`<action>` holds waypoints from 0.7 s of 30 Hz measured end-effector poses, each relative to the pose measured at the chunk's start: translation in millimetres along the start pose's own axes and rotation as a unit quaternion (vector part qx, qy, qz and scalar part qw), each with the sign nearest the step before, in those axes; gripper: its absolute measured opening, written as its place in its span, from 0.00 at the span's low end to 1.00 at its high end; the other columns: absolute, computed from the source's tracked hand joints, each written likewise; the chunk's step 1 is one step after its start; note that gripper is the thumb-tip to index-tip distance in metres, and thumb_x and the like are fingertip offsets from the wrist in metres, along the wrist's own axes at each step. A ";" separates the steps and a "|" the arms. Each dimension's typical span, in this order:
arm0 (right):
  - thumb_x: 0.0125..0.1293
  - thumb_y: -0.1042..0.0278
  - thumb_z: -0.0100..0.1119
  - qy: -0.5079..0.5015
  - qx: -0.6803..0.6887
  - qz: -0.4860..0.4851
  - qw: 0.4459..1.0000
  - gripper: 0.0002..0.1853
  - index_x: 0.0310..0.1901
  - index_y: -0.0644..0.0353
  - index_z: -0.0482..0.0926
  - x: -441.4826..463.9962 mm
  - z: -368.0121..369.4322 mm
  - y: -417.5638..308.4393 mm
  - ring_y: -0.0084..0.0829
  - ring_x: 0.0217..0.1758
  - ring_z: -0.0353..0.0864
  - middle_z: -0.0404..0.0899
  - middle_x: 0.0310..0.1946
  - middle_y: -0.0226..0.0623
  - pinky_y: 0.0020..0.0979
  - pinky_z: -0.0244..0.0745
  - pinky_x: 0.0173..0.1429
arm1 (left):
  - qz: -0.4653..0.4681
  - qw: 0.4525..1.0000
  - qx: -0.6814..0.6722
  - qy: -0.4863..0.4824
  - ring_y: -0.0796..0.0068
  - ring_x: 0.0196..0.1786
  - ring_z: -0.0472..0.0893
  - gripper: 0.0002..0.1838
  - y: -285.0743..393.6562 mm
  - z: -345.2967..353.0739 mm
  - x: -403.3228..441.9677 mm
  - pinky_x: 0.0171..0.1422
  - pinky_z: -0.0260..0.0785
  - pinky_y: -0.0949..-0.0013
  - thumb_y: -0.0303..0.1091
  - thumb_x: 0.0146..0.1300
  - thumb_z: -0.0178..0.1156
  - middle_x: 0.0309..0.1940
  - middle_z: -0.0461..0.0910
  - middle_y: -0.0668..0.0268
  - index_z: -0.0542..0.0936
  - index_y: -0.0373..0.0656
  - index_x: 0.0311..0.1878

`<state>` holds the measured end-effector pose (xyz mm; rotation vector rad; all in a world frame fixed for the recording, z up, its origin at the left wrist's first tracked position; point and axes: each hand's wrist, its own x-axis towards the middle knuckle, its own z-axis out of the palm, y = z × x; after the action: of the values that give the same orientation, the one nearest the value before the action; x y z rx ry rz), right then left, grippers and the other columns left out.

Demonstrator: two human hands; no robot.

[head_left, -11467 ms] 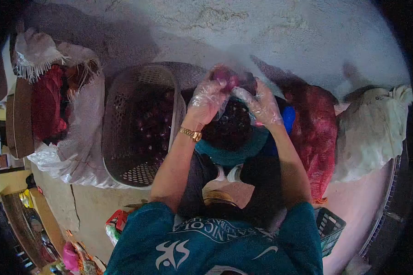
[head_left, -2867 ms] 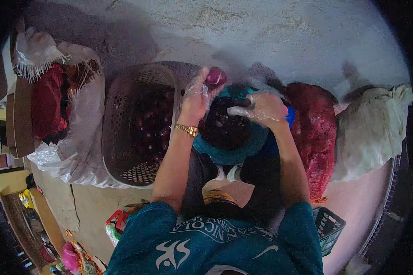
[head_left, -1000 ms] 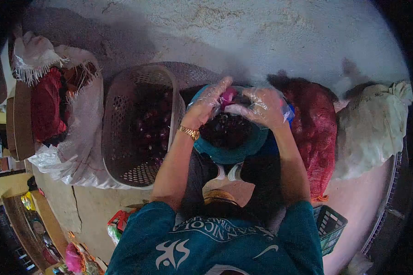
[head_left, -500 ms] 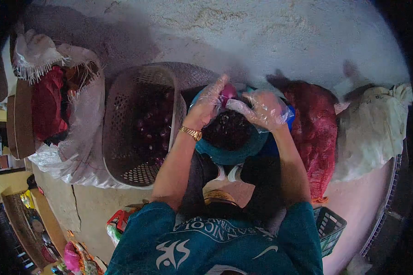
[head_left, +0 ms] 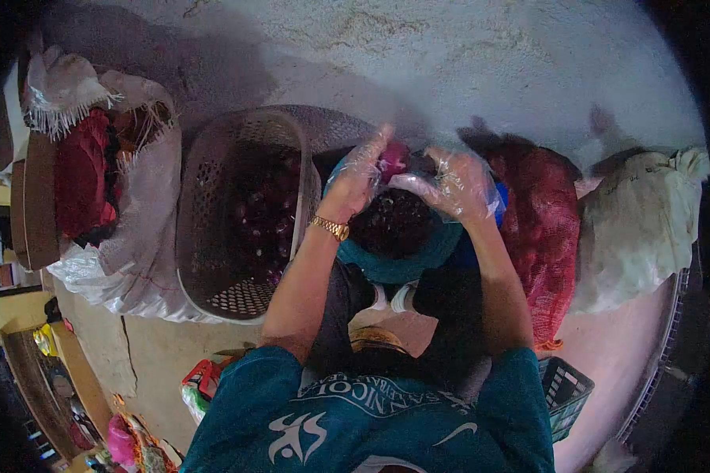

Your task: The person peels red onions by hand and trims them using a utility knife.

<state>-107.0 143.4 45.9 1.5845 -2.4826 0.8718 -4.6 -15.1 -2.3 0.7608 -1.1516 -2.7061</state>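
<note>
Over a teal basin point(head_left: 394, 272), my left hand point(head_left: 356, 177), in a clear plastic glove, holds a purple-red onion point(head_left: 392, 162) against its raised fingers. My right hand point(head_left: 455, 183), gloved the same way, is just right of the onion. Its thumb reaches toward the onion's lower side and its fingers are curled. Whatever lies inside those fingers is hidden. Below both hands, dark purple onions or their skins point(head_left: 390, 225) fill the basin; the dim light blurs them together.
Left of the basin, a tilted perforated basket point(head_left: 241, 299) holds more dark red onions. An open woven sack point(head_left: 146, 158) is farther left. On the right are a red mesh sack point(head_left: 540, 229), a pale sack point(head_left: 639, 229) and a green crate point(head_left: 568, 394). A rough wall point(head_left: 450, 63) rises behind.
My right hand has turned slightly, its fingers curling more beside the onion. The left hand and the onion stay nearly in place.
</note>
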 end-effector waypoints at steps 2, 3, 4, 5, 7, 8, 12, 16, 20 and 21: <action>0.52 0.32 0.62 -0.020 -0.009 -0.003 1.000 0.32 0.37 0.59 0.83 0.7 -2.5 -2.0 0.49 0.28 0.82 0.81 0.24 0.46 0.43 0.74 0.32 | -0.013 1.000 0.019 0.003 0.77 0.44 0.78 0.26 1.6 -1.6 -1.0 0.52 0.72 0.70 0.54 0.64 0.60 0.45 0.80 0.68 0.77 0.41 0.54; 0.50 0.31 0.63 -0.047 -0.002 0.029 0.998 0.34 0.37 0.61 0.82 1.5 -3.9 -6.6 0.51 0.31 0.81 0.81 0.26 0.50 0.45 0.74 0.35 | -0.026 0.999 0.038 0.005 0.78 0.44 0.78 0.25 2.6 -1.5 -1.7 0.52 0.71 0.71 0.53 0.65 0.60 0.45 0.80 0.68 0.77 0.41 0.54; 0.49 0.30 0.63 -0.074 0.005 0.060 0.995 0.35 0.37 0.62 0.81 1.8 -4.5 -9.1 0.53 0.33 0.81 0.80 0.27 0.53 0.47 0.74 0.39 | -0.026 0.999 0.039 0.005 0.78 0.44 0.78 0.25 1.4 -2.8 0.5 0.52 0.71 0.71 0.53 0.65 0.60 0.45 0.80 0.68 0.77 0.41 0.54; 0.49 0.30 0.63 -0.074 0.005 0.061 0.995 0.35 0.37 0.62 0.81 -1.4 3.4 -1.7 0.53 0.33 0.81 0.80 0.27 0.53 0.47 0.74 0.39 | -0.022 0.999 0.036 -0.003 0.78 0.44 0.78 0.24 -0.8 -4.8 3.9 0.52 0.71 0.72 0.52 0.66 0.60 0.45 0.80 0.68 0.77 0.41 0.54; 0.52 0.31 0.62 0.023 0.019 -0.018 0.999 0.34 0.38 0.62 0.82 -8.2 21.7 14.9 0.53 0.33 0.81 0.81 0.27 0.52 0.46 0.74 0.38 | -0.018 0.999 0.033 -0.011 0.78 0.45 0.78 0.23 -1.9 -3.7 4.7 0.52 0.71 0.72 0.51 0.67 0.59 0.45 0.80 0.68 0.77 0.41 0.54; 0.52 0.31 0.62 0.023 0.019 -0.018 0.999 0.34 0.38 0.62 0.82 -9.7 22.4 18.0 0.53 0.33 0.81 0.81 0.27 0.52 0.46 0.74 0.38 | -0.009 0.999 0.033 -0.003 0.79 0.45 0.77 0.23 -1.6 -1.8 2.7 0.52 0.70 0.72 0.50 0.67 0.59 0.45 0.80 0.68 0.78 0.41 0.53; 0.54 0.37 0.61 -0.034 -0.006 -0.007 0.999 0.31 0.43 0.62 0.82 -2.8 6.8 0.5 0.49 0.28 0.81 0.80 0.24 0.47 0.42 0.75 0.33 | 0.002 1.000 0.008 0.007 0.80 0.48 0.76 0.22 -1.6 -0.7 2.2 0.53 0.70 0.72 0.50 0.68 0.58 0.46 0.80 0.69 0.78 0.41 0.52; 0.55 0.40 0.61 -0.047 0.013 0.039 0.998 0.29 0.42 0.63 0.82 -4.2 15.7 2.3 0.52 0.29 0.80 0.80 0.25 0.48 0.43 0.75 0.36 | 0.016 1.000 -0.003 -0.003 0.80 0.47 0.77 0.22 -2.1 -1.8 3.6 0.53 0.70 0.71 0.51 0.67 0.58 0.45 0.80 0.69 0.79 0.42 0.52; 0.58 0.40 0.59 0.025 0.040 -0.014 0.999 0.28 0.41 0.63 0.82 -10.9 40.3 22.2 0.53 0.32 0.80 0.80 0.26 0.50 0.45 0.74 0.40 | 0.046 0.999 0.024 0.014 0.76 0.45 0.79 0.23 -1.9 -2.4 5.1 0.52 0.72 0.68 0.53 0.67 0.56 0.43 0.81 0.66 0.79 0.41 0.50; 0.59 0.41 0.58 0.009 0.062 0.011 0.998 0.28 0.41 0.63 0.81 -9.9 39.7 19.9 0.54 0.34 0.80 0.80 0.27 0.51 0.46 0.74 0.42 | 0.074 0.997 0.019 -0.003 0.73 0.44 0.79 0.23 -0.6 0.6 3.0 0.52 0.74 0.66 0.53 0.69 0.54 0.43 0.81 0.65 0.79 0.41 0.49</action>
<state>-110.0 138.0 0.9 1.5788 -2.4836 1.0566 -7.5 -15.2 -3.6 0.6462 -1.2113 -2.5747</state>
